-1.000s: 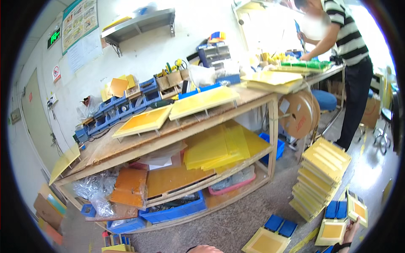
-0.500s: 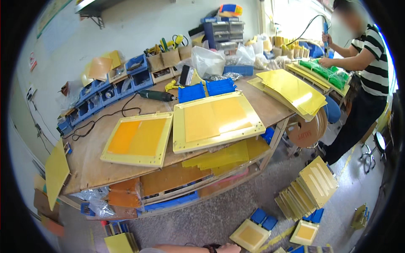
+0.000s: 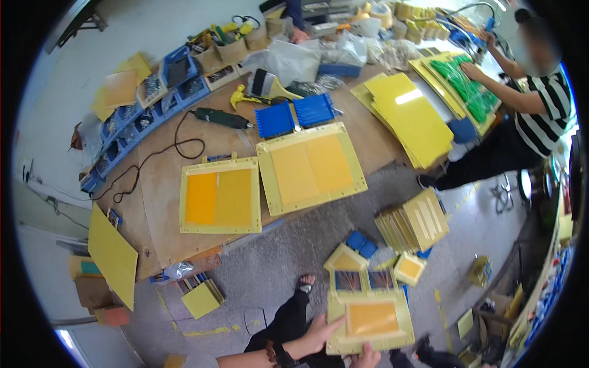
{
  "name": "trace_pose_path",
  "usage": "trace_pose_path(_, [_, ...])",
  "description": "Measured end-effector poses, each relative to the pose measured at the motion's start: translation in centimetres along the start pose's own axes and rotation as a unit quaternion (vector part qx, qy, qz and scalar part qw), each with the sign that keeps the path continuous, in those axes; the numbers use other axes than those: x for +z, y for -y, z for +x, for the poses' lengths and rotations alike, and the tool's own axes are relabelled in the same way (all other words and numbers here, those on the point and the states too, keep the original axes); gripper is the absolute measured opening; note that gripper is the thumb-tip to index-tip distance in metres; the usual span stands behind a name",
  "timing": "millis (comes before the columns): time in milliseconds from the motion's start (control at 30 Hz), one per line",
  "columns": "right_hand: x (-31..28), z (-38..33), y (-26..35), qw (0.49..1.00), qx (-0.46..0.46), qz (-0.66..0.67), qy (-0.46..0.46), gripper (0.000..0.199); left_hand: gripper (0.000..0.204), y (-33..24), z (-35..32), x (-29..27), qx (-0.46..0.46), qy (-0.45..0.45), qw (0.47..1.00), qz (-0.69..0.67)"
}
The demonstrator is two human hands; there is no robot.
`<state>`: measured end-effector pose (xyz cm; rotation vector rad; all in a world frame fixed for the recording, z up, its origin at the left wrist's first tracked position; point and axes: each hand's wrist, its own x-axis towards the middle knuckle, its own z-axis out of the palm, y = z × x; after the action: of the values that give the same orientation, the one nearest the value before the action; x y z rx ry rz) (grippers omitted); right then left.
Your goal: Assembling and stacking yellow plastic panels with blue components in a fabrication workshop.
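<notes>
Low in the head view, a cream-yellow framed panel (image 3: 399,306) with an orange centre is held over the floor. My left hand (image 3: 322,331) grips its left edge, fingers partly hidden. At the lower edge my right hand (image 3: 366,357) closes on the same panel, and its forearm is out of view. Two dark, blue-edged rectangles with thin wires show along the panel's far edge. A dark band and a beaded bracelet circle my left wrist.
On the workbench (image 3: 162,214) lie two larger framed panels, blue slatted pieces (image 3: 274,119), a corded power tool (image 3: 221,118) and a yellow hammer (image 3: 239,98). Stacked panels (image 3: 423,221) stand on the floor. At the right, a person in a striped shirt works over green material.
The view has tilted down and right. A hand was at the lower edge beside the floor panels; now both my hands hold a framed panel above the floor.
</notes>
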<state>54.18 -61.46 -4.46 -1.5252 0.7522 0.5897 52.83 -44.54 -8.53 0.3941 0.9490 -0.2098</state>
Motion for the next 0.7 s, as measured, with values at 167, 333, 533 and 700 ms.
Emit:
trace_pose_path(167, [6.2, -4.0, 6.2, 0.982, -0.102, -0.031, 0.157, 0.025, 0.035, -6.2, -6.1, 0.8, 0.145, -0.014, 0.989, -0.035])
trace_pose_path(333, [7.0, -6.2, 9.3, 0.913, -0.104, -0.221, 0.326, 0.014, 0.04, -13.9, -10.8, 2.6, 0.242, 0.018, 0.97, 0.011])
trace_pose_path(533, [8.4, -7.9, 13.2, 0.928, -0.108, -0.149, 0.323, 0.039, 0.04, -17.9, -11.8, 2.4, 0.262, 0.053, 0.964, 0.003])
trace_pose_path(700, [9.2, -9.5, 15.8, 0.919, -0.069, -0.11, 0.372, 0.046, 0.041, -18.3, -12.4, 2.5, 0.279, 0.05, 0.959, 0.008])
